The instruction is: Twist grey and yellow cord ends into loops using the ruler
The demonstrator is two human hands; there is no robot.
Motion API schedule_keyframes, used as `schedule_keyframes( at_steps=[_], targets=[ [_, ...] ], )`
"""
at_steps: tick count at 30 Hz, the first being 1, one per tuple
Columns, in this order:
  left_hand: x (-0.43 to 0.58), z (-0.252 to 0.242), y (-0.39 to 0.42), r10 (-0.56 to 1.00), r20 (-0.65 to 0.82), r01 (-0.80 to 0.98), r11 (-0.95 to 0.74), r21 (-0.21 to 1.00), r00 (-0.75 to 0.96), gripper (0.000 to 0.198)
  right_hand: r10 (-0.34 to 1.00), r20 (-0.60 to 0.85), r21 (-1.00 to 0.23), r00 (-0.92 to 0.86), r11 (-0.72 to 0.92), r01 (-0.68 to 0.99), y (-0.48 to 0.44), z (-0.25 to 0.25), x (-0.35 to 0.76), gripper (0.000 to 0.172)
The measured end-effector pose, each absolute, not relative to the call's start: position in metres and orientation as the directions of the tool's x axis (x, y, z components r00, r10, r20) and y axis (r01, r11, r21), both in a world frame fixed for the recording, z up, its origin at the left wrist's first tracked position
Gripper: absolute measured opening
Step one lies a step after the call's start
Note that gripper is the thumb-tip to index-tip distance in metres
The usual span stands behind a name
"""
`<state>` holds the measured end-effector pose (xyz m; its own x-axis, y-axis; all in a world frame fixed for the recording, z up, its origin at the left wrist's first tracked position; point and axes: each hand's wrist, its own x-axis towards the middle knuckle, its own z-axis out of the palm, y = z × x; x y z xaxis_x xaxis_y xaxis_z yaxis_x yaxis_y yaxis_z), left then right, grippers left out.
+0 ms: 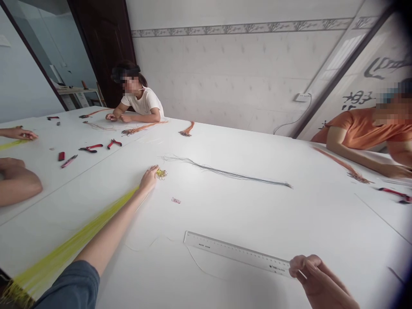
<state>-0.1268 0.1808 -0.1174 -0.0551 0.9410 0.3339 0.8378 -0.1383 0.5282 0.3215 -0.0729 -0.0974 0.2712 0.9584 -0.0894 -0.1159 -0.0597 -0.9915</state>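
My left hand [149,178] is stretched out at the middle left, its fingers closed round the end of a long bundle of yellow cords [80,236]. The looped tips of the bundle stick out past my fingers, and the rest runs down to the lower left table edge. At the lower right, my right hand [310,270] is closed at the right end of a clear ruler [238,252] lying on the table. A thin pale thread [198,264] curves beside the ruler's left end. What my right fingers pinch is too small to make out.
A dark wire bundle [238,174] lies across the white table [257,214], with a small label [176,200] nearer. Red-handled pliers [92,148] and orange bundles [186,128] lie farther off. People sit behind and at left.
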Motion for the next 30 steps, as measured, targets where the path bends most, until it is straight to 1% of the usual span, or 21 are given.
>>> schedule_keyframes(
  at_steps=[3,6,9,12,16,20,25,30],
  targets=[
    [-0.131,-0.118,0.173,0.938,0.344,0.833,-0.155,0.531,-0.045,0.033,0.984,-0.065,-0.997,0.163,-0.057,-0.051,-0.056,-0.079,0.309,0.026],
    [-0.136,-0.12,0.164,0.935,0.351,0.829,-0.159,0.536,-0.047,0.033,0.999,-0.029,-0.999,-0.039,-0.03,-0.031,-0.02,-0.052,0.277,0.025],
    [-0.137,-0.121,0.159,0.933,0.354,0.826,-0.152,0.542,-0.061,0.032,0.951,0.032,-0.998,-0.306,0.049,0.049,0.037,-0.034,0.227,0.022],
    [-0.137,-0.121,0.157,0.931,0.359,0.823,-0.15,0.548,-0.07,0.031,0.907,0.02,-0.992,-0.421,0.072,0.108,0.107,-0.032,0.168,0.019],
    [-0.138,-0.123,0.157,0.928,0.364,0.824,-0.15,0.547,-0.073,0.03,0.9,-0.031,-0.943,-0.435,0.118,0.31,0.187,-0.047,0.09,0.021],
    [-0.141,-0.126,0.159,0.928,0.367,0.83,-0.152,0.536,-0.066,0.03,0.887,-0.058,-0.866,-0.459,0.184,0.465,0.23,-0.065,0.031,0.028],
    [-0.148,-0.129,0.162,0.926,0.37,0.838,-0.148,0.525,-0.068,0.03,0.87,-0.045,-0.789,-0.491,0.271,0.552,0.255,-0.074,-0.006,0.03],
    [-0.156,-0.131,0.165,0.927,0.362,0.84,-0.116,0.53,-0.1,0.032,0.87,-0.033,-0.746,-0.492,0.306,0.591,0.267,-0.075,-0.008,0.031]
  ],
)
